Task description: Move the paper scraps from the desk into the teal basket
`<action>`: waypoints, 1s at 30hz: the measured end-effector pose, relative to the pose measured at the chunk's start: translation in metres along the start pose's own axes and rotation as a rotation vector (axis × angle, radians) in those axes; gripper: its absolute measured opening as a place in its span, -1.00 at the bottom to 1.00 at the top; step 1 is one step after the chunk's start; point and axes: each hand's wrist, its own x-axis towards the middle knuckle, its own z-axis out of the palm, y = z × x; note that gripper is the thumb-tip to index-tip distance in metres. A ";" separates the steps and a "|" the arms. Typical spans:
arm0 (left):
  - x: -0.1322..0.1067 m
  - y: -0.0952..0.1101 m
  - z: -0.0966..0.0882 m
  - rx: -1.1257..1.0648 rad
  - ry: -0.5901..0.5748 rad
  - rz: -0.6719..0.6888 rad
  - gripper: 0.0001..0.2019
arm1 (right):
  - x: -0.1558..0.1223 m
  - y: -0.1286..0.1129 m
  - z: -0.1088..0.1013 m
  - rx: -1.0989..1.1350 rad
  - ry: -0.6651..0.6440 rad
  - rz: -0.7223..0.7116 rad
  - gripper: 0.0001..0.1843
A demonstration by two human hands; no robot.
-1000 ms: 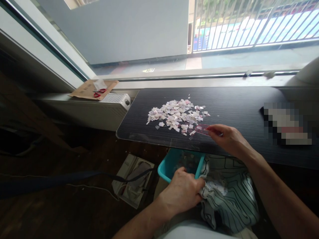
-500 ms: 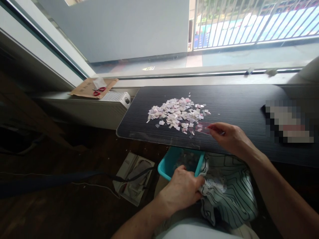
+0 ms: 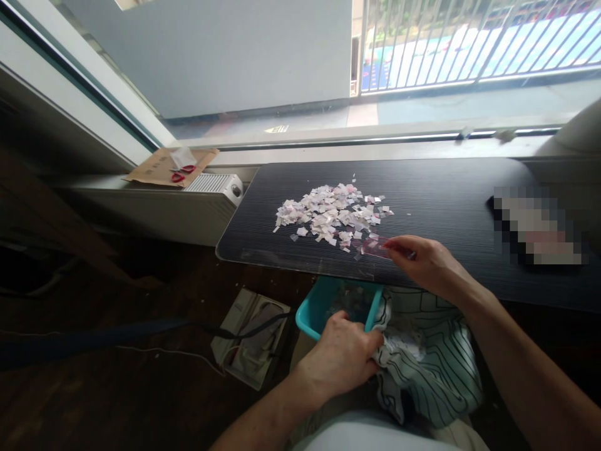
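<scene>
Many small pale pink and white cut pieces (image 3: 323, 210) lie in a loose pile on the dark wood-grain table (image 3: 451, 194). My right hand (image 3: 425, 262) pinches a thin, see-through pinkish sheet (image 3: 374, 247) between thumb and fingers. That sheet lies low over the tabletop, at the pile's near right edge. Below the table edge, a turquoise plastic bin (image 3: 306, 318) holds some clear scraps. My left hand (image 3: 335, 351) is closed around the bin's near rim, its fingertips partly hidden. A striped green and white cloth (image 3: 441, 369) bunches beside the bin, with pale scraps in its folds.
Red-handled scissors (image 3: 181, 174) rest on a brown envelope (image 3: 149, 168) on the sill, near a white radiator (image 3: 218, 185). A blurred-out object (image 3: 538, 232) occupies the table's right side. An open grey case (image 3: 248, 341) and a cable lie on the floor.
My right hand has shifted slightly left with the pinkish sheet, nearer the pile's edge. My left hand keeps its hold on the bin. The whole view has moved a little.
</scene>
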 end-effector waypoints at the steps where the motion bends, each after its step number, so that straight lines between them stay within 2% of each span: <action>1: 0.000 0.000 0.000 0.002 0.001 0.001 -0.86 | -0.001 0.001 0.000 -0.005 -0.001 0.009 -0.77; 7: 0.000 0.000 0.001 0.002 0.007 0.000 -0.87 | -0.006 0.008 -0.008 -0.054 0.017 0.107 -0.77; 13: -0.001 0.000 0.002 0.001 0.020 0.004 -0.88 | -0.009 0.011 -0.013 -0.077 0.006 0.137 -0.76; 17: -0.001 0.000 0.002 0.006 0.029 0.004 -0.89 | -0.011 0.014 -0.015 -0.106 0.055 0.167 -0.74; 25: 0.000 0.001 0.001 0.018 0.007 0.005 -0.87 | -0.007 -0.002 -0.001 -0.019 0.004 0.066 -0.77; 30: -0.001 0.001 -0.001 0.017 0.003 0.001 -0.85 | -0.007 -0.006 0.001 0.000 -0.029 0.018 -0.79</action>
